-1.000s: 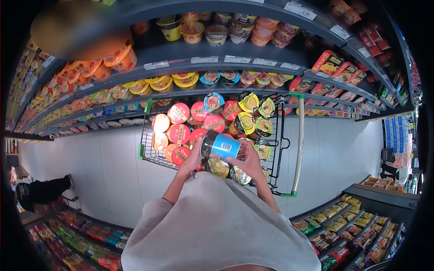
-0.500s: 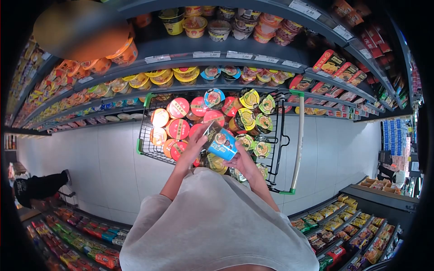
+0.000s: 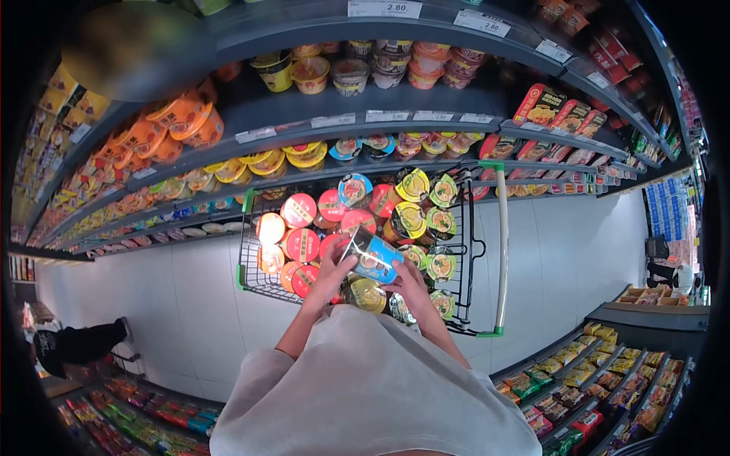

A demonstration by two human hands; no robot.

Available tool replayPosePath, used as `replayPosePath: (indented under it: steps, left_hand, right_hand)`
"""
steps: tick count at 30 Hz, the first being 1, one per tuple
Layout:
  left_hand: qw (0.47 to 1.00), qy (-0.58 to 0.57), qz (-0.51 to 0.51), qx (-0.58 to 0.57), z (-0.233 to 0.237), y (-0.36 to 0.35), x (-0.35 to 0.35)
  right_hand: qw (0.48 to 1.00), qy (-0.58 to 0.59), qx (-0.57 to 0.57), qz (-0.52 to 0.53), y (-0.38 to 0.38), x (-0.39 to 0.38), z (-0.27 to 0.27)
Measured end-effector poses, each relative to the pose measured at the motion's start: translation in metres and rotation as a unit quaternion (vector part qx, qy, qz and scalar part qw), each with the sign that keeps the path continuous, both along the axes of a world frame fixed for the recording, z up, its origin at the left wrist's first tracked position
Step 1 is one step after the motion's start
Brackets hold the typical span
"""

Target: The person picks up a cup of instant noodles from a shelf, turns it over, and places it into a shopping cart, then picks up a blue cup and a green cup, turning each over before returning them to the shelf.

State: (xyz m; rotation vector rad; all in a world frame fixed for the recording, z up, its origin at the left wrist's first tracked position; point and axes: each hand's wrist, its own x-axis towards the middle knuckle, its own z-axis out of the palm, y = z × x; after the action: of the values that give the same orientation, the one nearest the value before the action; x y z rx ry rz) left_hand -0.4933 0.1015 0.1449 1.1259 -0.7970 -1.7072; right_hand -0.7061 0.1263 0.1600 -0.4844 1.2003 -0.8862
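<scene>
Held tilted between both hands over the cart is a blue and black instant noodle cup (image 3: 374, 258). My left hand (image 3: 334, 272) is closed around its dark end, the thumb along the side. On the blue end, my right hand (image 3: 407, 281) grips with thumb and fingers. Below lies the wire shopping cart (image 3: 258, 286), loaded with noodle cups: red-lidded ones (image 3: 302, 245) to the left, yellow-lidded ones (image 3: 411, 185) and green-lidded ones (image 3: 441, 266) to the right. A blue-lidded cup (image 3: 354, 190) sits at the cart's far side.
The cart's handle (image 3: 500, 251) is on the right. Ahead, shelves (image 3: 304, 128) carry stacked noodle cups, with orange tubs (image 3: 182, 118) at left. Behind me are racks of packets (image 3: 563, 372). Another person in dark clothes (image 3: 84, 346) stands at the far left.
The noodle cup has turned slightly in my hands, and my left thumb now lies across its side. My view has tilted up, showing more of the upper shelf.
</scene>
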Motion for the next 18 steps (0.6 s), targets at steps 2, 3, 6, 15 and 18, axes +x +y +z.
replayPosePath:
  steps: [2,3,6,15,18]
  left_hand:
    - [1.000,-0.002,0.007,0.008,-0.006,-0.002,-0.002]
    - [1.000,-0.019,0.001,0.006,-0.005,-0.003,-0.003]
    - [0.998,-0.057,-0.013,-0.007,-0.005,-0.008,-0.006]
    - [0.998,-0.048,-0.026,-0.026,0.012,-0.007,-0.014]
    - [1.000,-0.014,-0.006,0.019,0.011,0.002,-0.017]
  right_hand:
    - [1.000,0.007,-0.012,0.002,-0.003,-0.003,-0.001]
    - [1.000,0.003,-0.018,-0.004,-0.003,-0.004,-0.001]
    - [0.999,-0.004,-0.034,-0.017,-0.005,-0.007,-0.001]
    - [0.999,0.007,-0.035,-0.018,-0.007,-0.012,0.003]
    - [0.999,0.005,-0.035,-0.029,-0.003,-0.015,-0.020]
